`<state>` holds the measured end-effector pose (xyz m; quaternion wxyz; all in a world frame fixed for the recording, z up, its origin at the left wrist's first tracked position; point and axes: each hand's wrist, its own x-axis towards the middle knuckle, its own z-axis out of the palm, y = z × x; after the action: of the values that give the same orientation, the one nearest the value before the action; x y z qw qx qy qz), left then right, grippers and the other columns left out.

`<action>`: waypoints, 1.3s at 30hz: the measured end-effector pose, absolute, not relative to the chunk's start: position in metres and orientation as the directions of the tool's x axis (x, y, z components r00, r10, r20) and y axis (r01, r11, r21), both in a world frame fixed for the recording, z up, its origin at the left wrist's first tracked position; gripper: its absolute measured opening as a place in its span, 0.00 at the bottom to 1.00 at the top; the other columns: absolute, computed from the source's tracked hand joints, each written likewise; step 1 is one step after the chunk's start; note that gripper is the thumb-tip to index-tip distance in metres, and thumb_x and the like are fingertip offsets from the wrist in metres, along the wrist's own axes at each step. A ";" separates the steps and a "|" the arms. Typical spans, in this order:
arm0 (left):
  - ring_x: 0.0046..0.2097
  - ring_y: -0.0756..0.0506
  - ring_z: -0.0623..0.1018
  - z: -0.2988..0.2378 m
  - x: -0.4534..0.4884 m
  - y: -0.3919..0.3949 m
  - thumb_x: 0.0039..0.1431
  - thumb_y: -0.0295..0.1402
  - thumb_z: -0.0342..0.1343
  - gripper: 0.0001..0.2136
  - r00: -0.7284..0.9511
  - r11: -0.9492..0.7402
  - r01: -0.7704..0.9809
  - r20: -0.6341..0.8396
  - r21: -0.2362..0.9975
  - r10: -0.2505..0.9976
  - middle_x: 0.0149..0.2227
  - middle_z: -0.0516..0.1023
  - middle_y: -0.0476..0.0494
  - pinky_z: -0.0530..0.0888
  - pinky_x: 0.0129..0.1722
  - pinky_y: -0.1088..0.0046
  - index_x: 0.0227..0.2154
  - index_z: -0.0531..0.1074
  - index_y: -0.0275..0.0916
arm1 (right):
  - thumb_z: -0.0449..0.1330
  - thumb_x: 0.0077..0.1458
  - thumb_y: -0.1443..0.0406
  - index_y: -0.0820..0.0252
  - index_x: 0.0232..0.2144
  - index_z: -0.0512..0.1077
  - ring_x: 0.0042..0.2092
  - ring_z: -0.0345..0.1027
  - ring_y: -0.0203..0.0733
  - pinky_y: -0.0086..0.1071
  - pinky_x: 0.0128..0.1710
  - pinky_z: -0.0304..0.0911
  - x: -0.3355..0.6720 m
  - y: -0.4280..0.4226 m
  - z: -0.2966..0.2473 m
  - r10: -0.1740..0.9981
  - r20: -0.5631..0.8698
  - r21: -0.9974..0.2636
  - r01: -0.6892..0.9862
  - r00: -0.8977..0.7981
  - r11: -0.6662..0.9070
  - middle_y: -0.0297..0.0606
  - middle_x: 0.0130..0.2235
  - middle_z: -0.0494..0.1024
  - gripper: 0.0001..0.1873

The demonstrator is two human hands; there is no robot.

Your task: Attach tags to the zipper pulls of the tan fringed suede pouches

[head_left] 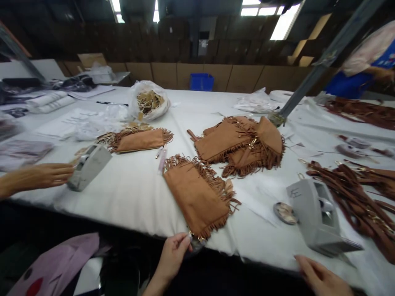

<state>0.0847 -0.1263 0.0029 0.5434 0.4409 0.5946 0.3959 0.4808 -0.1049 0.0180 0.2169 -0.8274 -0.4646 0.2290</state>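
Left hand [173, 255] pinches thumb and index finger closed on near corner of brown fringed pouch [196, 197], flat at table [135, 181] edge; exact bit gripped too blurred to tell. Right hand [327, 279] empty, fingers loosely bent, partly open, near grey tape dispenser [304, 205]. More fringed pouches [219, 142] piled beyond.

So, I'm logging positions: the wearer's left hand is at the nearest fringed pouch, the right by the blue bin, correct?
Not quite: the head view shows the right hand near the gray tape dispenser, not the blue bin. The rest stands.
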 end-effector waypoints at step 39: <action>0.39 0.40 0.77 -0.010 0.095 -0.148 0.63 0.34 0.45 0.16 -0.214 0.139 0.312 -0.073 0.940 0.974 0.37 0.79 0.35 0.68 0.40 0.68 0.51 0.69 0.39 | 0.55 0.44 0.62 0.60 0.08 0.61 0.20 0.50 0.32 0.28 0.20 0.44 0.205 -0.060 0.043 0.873 -0.391 -0.606 0.796 -0.290 -0.007 0.28 0.13 0.57 0.17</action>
<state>0.0952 -0.1479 -0.0096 0.3846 0.4950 0.6493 0.4307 0.2051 -0.0604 0.0434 0.0499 -0.5936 -0.7029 0.3887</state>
